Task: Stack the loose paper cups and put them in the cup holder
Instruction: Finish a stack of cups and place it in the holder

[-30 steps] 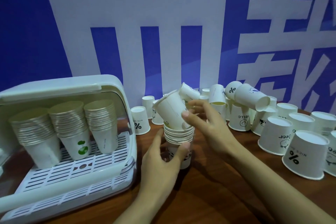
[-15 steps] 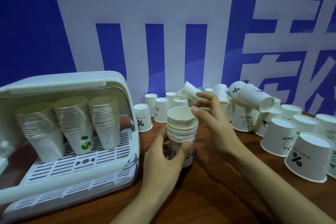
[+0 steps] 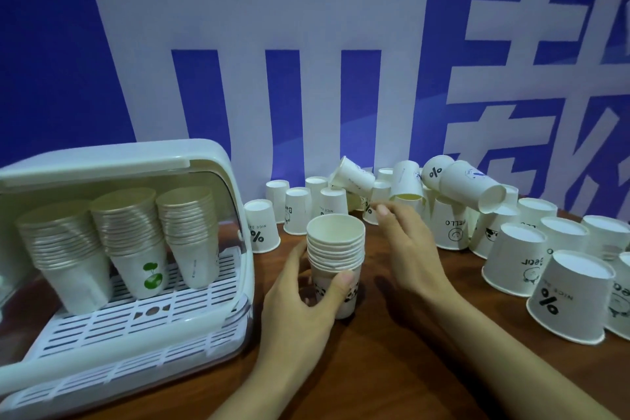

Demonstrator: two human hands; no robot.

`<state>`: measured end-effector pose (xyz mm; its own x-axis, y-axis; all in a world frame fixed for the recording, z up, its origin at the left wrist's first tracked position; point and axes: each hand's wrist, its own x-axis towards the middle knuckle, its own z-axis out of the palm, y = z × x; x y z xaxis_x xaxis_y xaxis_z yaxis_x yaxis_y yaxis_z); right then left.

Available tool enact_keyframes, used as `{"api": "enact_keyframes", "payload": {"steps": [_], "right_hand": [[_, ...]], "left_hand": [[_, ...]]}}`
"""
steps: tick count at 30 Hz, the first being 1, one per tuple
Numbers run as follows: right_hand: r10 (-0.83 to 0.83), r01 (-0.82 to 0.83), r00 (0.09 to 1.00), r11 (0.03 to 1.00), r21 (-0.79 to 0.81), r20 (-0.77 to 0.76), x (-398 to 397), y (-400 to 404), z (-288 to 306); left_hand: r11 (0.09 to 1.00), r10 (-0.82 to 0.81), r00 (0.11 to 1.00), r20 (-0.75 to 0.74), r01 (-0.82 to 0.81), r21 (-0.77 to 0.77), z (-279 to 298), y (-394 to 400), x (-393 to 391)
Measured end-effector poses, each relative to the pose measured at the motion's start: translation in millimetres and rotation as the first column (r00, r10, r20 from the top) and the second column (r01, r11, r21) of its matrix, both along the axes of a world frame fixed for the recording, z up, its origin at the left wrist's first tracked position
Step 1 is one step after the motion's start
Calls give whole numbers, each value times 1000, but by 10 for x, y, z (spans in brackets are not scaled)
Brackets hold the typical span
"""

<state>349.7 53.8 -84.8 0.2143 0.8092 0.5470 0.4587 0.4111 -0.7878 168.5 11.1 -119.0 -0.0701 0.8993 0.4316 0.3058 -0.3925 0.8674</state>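
Paper cups nested in an upright stack [image 3: 335, 249] are stood on the wooden worktop [image 3: 392, 368], gripped low down by the left hand [image 3: 303, 303], thumb curled round the front. The right hand [image 3: 405, 242] is held just beside the stack, fingers relaxed, nothing grasped. Loose upturned cups [image 3: 511, 259] are scattered behind; three stacks are kept in the cup holder [image 3: 218, 160].

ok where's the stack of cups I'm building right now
In the head view, the stack of cups stands upright on the wooden table at centre, gripped low by the left hand, just right of the cup holder.
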Motion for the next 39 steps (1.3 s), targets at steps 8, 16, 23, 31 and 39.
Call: {"api": "enact_keyframes", "payload": {"steps": [8,16,23,31,39], "right_hand": [[-137,353,783,901,-253,606,373,309,-280],[-122,396,752,869,-296,648,444,366,-256],[-119,403,629,895,-192,768,463,338,-281],[-283,477,633,876,-76,720,482,351,-238],[-584,539,578,798,270,570,450,316,-153]], "left_hand": [[1000,-17,1000,0,17,5,-1,13,-9],[999,-40,999,9,40,-18,40,-21,11],[1000,-27,1000,16,27,1,33,-28,19],[999,-28,1000,9,28,-29,8,14,13],[999,-31,999,13,31,-13,4,8,11]]}}
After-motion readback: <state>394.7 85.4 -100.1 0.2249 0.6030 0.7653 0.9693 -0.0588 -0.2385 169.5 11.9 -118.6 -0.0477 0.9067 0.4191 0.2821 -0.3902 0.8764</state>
